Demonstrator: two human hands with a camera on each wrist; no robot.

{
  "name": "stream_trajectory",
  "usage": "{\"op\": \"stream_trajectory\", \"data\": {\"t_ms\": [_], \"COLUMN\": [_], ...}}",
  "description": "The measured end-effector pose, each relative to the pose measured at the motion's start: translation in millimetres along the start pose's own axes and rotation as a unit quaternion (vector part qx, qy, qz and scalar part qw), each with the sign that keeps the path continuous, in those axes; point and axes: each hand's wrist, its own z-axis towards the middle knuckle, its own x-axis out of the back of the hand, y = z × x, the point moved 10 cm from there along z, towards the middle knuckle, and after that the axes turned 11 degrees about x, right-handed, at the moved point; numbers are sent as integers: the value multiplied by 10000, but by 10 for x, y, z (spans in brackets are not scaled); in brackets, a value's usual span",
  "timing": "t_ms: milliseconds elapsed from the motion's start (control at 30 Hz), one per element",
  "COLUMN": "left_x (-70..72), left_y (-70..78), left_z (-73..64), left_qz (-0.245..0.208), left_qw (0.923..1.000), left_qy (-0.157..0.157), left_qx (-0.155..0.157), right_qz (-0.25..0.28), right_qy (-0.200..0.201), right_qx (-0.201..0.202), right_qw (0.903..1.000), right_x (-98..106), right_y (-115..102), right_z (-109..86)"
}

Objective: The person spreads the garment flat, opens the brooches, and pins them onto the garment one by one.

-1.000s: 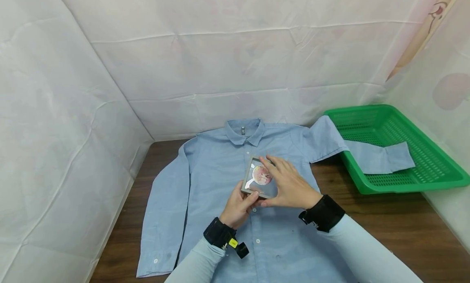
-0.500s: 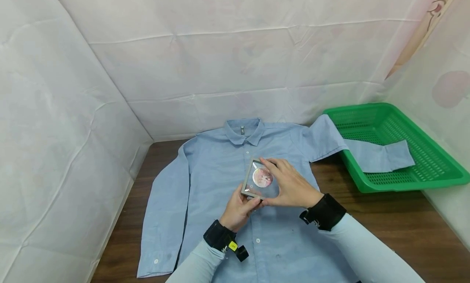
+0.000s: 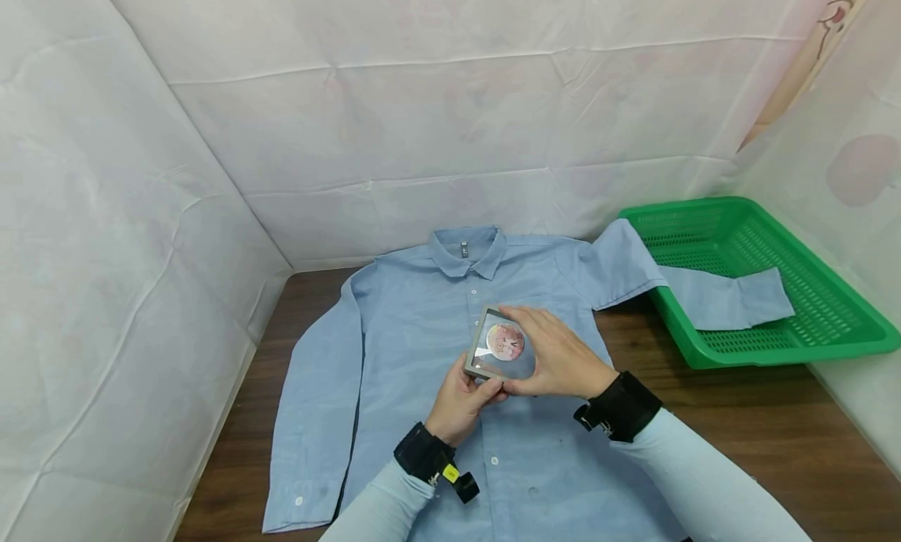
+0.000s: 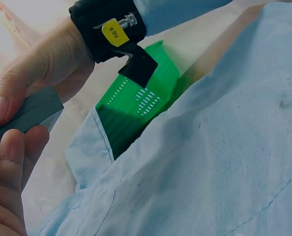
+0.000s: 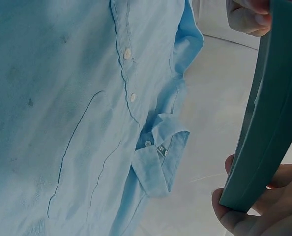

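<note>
Both my hands hold a small square display frame [image 3: 486,360] with a grey rim and a clear window. A round pink picture [image 3: 505,342] shows inside the window. My left hand [image 3: 457,409] pinches the frame's lower left corner, thumb in front. From the right, my right hand [image 3: 563,360] grips it, thumb at the bottom edge and fingers at the top. In the right wrist view the frame's rim [image 5: 269,118] is seen edge-on between the hands. Beneath them a light blue button-up shirt [image 3: 415,331] lies spread out, collar away from me.
At the right stands a green perforated basket [image 3: 760,360]; one shirt sleeve [image 3: 739,301] drapes over its rim into it. The other sleeve [image 3: 310,417] lies on the dark wooden table [image 3: 232,464]. White cloth walls [image 3: 450,120] enclose the left, back and right sides.
The frame has tilted and shifted slightly right and down. My right index finger has come down onto its top edge, so the fingers sit closer together. Shirt and basket stay put.
</note>
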Motion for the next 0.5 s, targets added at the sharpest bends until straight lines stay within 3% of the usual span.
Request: {"op": "stream_trajectory", "data": {"t_ms": [200, 500], "left_x": [10, -12], "left_y": [3, 15], "left_z": [0, -15], "left_qz": [-40, -154], "left_qw": [10000, 9997], "left_qy": [49, -172], "left_qx": [0, 1], "right_qz": [105, 150], "right_qy": [115, 238], "right_qx": [-109, -105], "right_qw": [9998, 9995], "right_x": [16, 46], "right_y": [18, -5], "right_z": [-13, -17]}}
